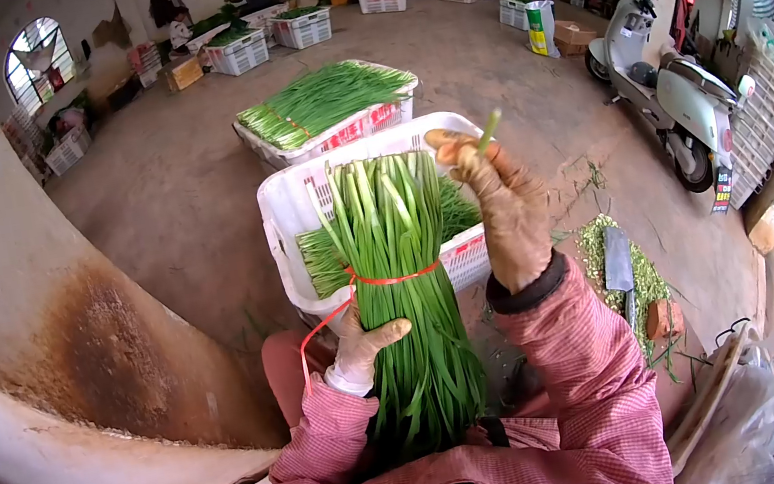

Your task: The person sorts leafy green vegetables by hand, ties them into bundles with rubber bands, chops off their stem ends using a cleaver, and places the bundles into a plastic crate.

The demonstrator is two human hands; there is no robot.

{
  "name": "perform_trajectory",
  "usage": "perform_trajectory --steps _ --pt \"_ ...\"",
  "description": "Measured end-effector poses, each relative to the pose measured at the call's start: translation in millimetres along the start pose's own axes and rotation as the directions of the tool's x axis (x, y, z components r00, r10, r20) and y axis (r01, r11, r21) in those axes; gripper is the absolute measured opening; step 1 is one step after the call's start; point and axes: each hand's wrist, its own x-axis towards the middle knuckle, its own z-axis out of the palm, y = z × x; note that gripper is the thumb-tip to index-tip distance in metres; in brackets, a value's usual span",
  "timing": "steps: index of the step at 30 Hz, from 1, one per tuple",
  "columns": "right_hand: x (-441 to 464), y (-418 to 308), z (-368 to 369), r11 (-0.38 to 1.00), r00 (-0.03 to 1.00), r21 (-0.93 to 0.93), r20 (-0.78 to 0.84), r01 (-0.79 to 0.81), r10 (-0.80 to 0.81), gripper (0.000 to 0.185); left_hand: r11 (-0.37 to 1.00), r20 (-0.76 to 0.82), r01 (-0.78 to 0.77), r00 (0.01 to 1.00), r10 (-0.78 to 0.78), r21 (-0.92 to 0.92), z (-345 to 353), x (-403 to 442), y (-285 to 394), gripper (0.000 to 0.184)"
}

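Note:
A bundle of long green stalks (402, 305) stands upright over my lap, tied round the middle with a red tie (395, 277) whose loose end hangs down at the left. My left hand (363, 345), in a pale glove, is wrapped round the bundle's left side just below the tie, thumb across the front. Raised right of the bundle's top, my right hand (506, 205) wears a stained glove and pinches a short piece of green stalk (490, 129). Behind the bundle is a white crate (287, 219) with more green stalks (321, 260) in it.
A second filled crate (345, 134) stands beyond. On the right lie a cleaver (616, 258), trimmings (593, 245) and a brick (663, 319); farther off is a scooter (672, 90). A pillar (61, 294) rises at left. People sit near crates at the back.

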Motion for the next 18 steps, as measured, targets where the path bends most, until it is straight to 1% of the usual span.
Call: perform_trajectory --steps 1,2,3,4,5,7,8,9,10,11,12,13,14,15,16,17,18 --pt "11.8 -6.3 -13.5 0.996 0.986 0.091 -0.164 -0.025 0.04 0.02 1.0 0.004 0.001 1.0 -0.001 0.007 -7.2 1.3 -3.4 0.062" --pt "20.9 -11.3 -28.9 0.993 0.97 0.119 -0.235 -0.025 0.053 0.024 0.998 -0.01 0.035 0.999 -0.036 -0.044 -14.5 1.1 -7.7 0.061" --pt "23.7 -19.3 -51.2 0.988 0.985 -0.079 -0.121 -0.133 0.123 0.03 0.994 -0.022 0.064 0.998 -0.066 -0.091 -22.3 2.7 -11.0 0.059" --pt "17.6 -10.6 -62.8 0.919 0.996 -0.386 -0.06 -0.077 0.059 0.046 0.983 -0.036 0.074 0.996 -0.081 -0.169 -29.7 7.2 -13.3 0.049" --pt "10.2 2.9 -68.9 0.759 1.0 -0.651 0.026 0.003 0.018 0.065 0.975 -0.03 0.079 0.996 -0.087 -0.209 -39.0 13.0 -16.0 0.045" --pt "-23.3 22.2 -58.0 0.577 0.972 -0.786 0.226 0.222 -0.067 0.095 0.992 -0.071 0.007 0.997 -0.016 -0.128 -32.9 24.8 -3.8 0.043" --pt "-36.7 10.3 -35.3 0.547 0.957 -0.815 0.278 0.19 0.082 0.101 0.978 -0.051 0.027 0.998 -0.038 -0.208 -43.4 34.0 -9.8 0.042" --pt "-49.6 20.7 -24.5 0.641 0.932 -0.732 0.357 0.233 0.069 0.09 0.995 -0.093 -0.024 0.996 0.015 -0.1 -26.8 35.1 4.8 0.042" --pt "-57.6 25.4 -11.3 0.598 0.931 -0.769 0.351 0.225 0.1 0.07 0.995 -0.094 -0.06 0.994 0.052 -0.084 -15.2 36.1 14.9 0.043" --pt "-64.4 33.7 -1.6 0.481 0.947 -0.866 0.258 0.14 0.19 0.049 0.993 -0.094 -0.097 0.991 0.091 -0.065 -9.0 37.2 19.6 0.043" --pt "-63.5 41.9 0.0 0.458 0.958 -0.872 0.256 0.172 0.126 0.038 0.994 -0.092 -0.092 0.992 0.087 -0.059 -9.0 38.2 17.8 0.043" --pt "-57.8 48.0 0.8 0.433 0.965 -0.877 0.257 0.207 0.06 0.028 0.986 -0.103 -0.166 0.98 0.169 0.033 -10.3 39.9 16.1 0.043" --pt "-52.9 48.6 -2.0 0.575 0.974 -0.8 0.226 0.172 0.023 0.02 0.963 -0.11 -0.237 0.962 0.251 0.126 -11.3 41.1 15.5 0.044" --pt "-46.3 39.5 -2.5 0.704 0.982 -0.698 0.189 0.133 0.001 0.013 0.964 -0.12 -0.229 0.962 0.245 0.133 -9.8 41.1 17.3 0.044" --pt "-38.5 22.6 -11.4 0.763 0.782 -0.479 0.221 -0.434 0.583 0.009 0.958 -0.152 -0.248 0.951 0.269 0.141 -8.0 40.8 19.3 0.045" --pt "-26.2 2.5 -19.9 0.594 0.468 -0.346 0.384 -0.726 0.796 0.011 0.953 -0.181 -0.262 0.941 0.287 0.149 -7.5 39.9 21.1 0.047" --pt "-29.2 -8.5 -17.6 0.664 0.576 -0.359 0.331 -0.655 0.747 0.012 0.964 -0.203 -0.223 0.947 0.25 0.144 -9.0 40.4 22.5 0.049"
